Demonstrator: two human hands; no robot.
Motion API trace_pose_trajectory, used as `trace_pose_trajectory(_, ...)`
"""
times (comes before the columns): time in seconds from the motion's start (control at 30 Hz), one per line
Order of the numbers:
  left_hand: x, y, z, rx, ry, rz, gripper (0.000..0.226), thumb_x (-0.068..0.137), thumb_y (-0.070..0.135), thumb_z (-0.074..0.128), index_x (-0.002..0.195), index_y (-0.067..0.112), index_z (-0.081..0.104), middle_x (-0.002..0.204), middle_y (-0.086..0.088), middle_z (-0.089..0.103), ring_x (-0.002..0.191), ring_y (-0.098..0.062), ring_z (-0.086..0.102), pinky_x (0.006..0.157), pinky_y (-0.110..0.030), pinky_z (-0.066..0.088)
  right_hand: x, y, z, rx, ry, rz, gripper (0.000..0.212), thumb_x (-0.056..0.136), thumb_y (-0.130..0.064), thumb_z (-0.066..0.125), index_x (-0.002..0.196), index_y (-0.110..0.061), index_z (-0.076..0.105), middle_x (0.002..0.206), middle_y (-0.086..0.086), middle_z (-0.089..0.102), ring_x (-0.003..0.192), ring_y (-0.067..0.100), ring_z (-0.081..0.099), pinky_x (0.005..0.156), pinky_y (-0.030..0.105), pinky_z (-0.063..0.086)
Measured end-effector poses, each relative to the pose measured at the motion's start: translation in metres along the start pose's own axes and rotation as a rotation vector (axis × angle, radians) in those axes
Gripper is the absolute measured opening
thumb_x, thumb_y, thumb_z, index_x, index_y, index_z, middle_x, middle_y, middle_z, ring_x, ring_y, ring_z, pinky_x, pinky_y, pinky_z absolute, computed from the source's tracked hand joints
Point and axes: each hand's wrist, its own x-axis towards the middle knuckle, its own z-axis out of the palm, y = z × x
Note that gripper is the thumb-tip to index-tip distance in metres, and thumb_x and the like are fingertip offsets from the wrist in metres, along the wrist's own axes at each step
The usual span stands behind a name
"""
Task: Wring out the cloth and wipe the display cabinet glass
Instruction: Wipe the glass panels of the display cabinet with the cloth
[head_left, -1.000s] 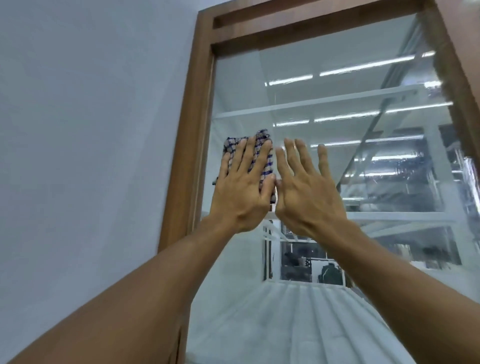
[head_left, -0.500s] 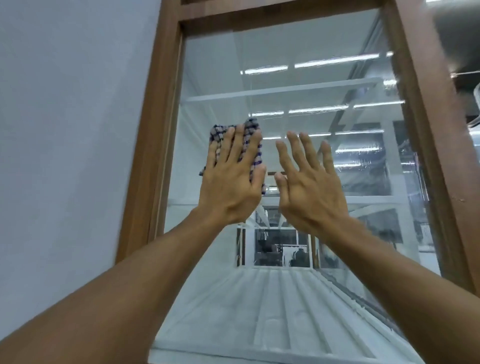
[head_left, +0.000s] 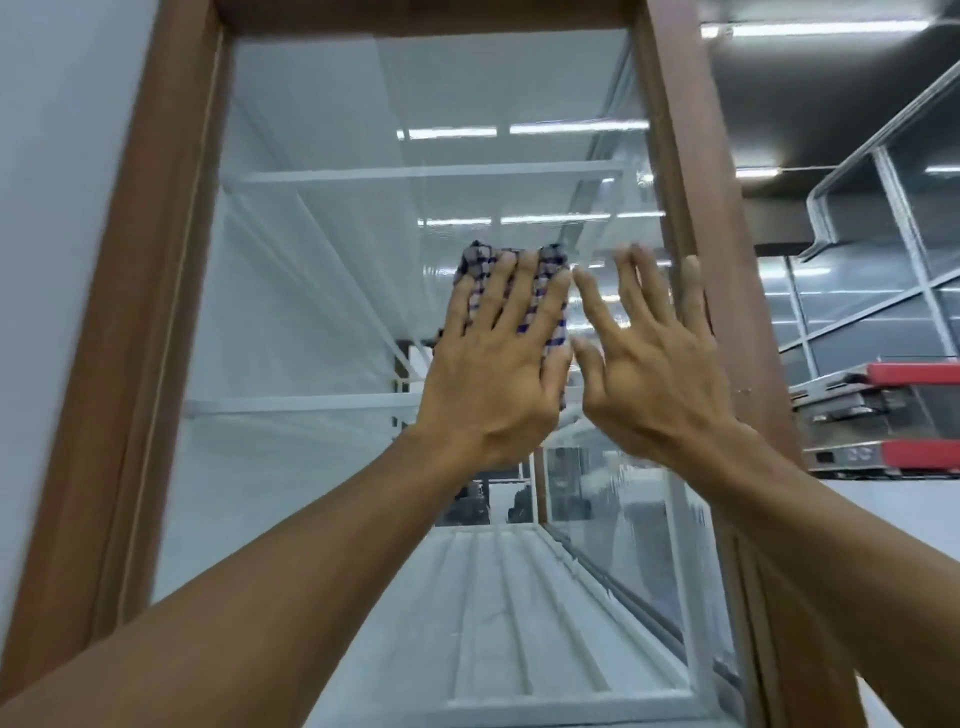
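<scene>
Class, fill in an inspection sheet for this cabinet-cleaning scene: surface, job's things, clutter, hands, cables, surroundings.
Surface: clear cabinet glass pane in a brown wooden frame; streaks at lower right.
Job's things: blue-and-white checked cloth flat against the glass.
Clutter: nothing seen.
Hands: left hand spread flat over the cloth; right hand open and bare, beside it.
Cables: nothing seen.
Surroundings: pale wall left; red-and-grey equipment right; white shelves inside.

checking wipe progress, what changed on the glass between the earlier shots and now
The left hand slid the checked cloth rightward across the cabinet glass, from beside the left frame post toward the right post; the right hand moved with it and now overlaps that post. Nothing was grasped or released. Unchanged: left palm flat on the cloth, right hand bare and spread.
</scene>
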Motion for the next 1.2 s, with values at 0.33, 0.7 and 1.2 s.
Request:
trace_pose_trajectory(0.33, 0.034, 0.06, 0.014, -0.018, -0.006, 0.008, 0.069, 0.103, 0.05, 0.008, 0.165, 0.026, -0.01, 0.171, -0.003, -0.022, 0.157, -0.017, -0.025, 0.127, -0.047, -0.016, -0.032, 0.056, 0.004, 0.072, 0.061, 0.077, 0.07, 0.103, -0.041, 0.018, 0.162, -0.01, -0.003, 0.17, 0.009, -0.013, 0.157, 0.018, -0.014, 0.128, 0.041, -0.008)
trace_pose_trajectory(0.7, 0.073, 0.086, 0.016, 0.013, -0.007, 0.002, 0.069, 0.103, 0.049, 0.006, 0.165, 0.021, -0.008, 0.173, -0.005, -0.016, 0.159, -0.02, -0.019, 0.128, -0.047, -0.014, -0.048, 0.06, -0.001, 0.221, 0.135, 0.065, 0.062, 0.103, -0.023, 0.022, 0.161, -0.006, 0.011, 0.171, 0.009, 0.006, 0.158, 0.017, 0.0, 0.129, 0.038, -0.003)
trace_pose_trajectory(1.2, -0.011, 0.062, 0.027, -0.021, 0.033, 0.134, 0.066, 0.105, 0.046, 0.01, 0.166, 0.021, 0.001, 0.174, -0.005, -0.009, 0.16, -0.018, -0.013, 0.13, -0.05, -0.002, -0.061, 0.022, 0.0, 0.143, 0.058, 0.072, 0.067, 0.101, -0.034, 0.009, 0.16, -0.002, 0.008, 0.17, 0.015, 0.001, 0.158, 0.024, -0.005, 0.129, 0.048, 0.0)
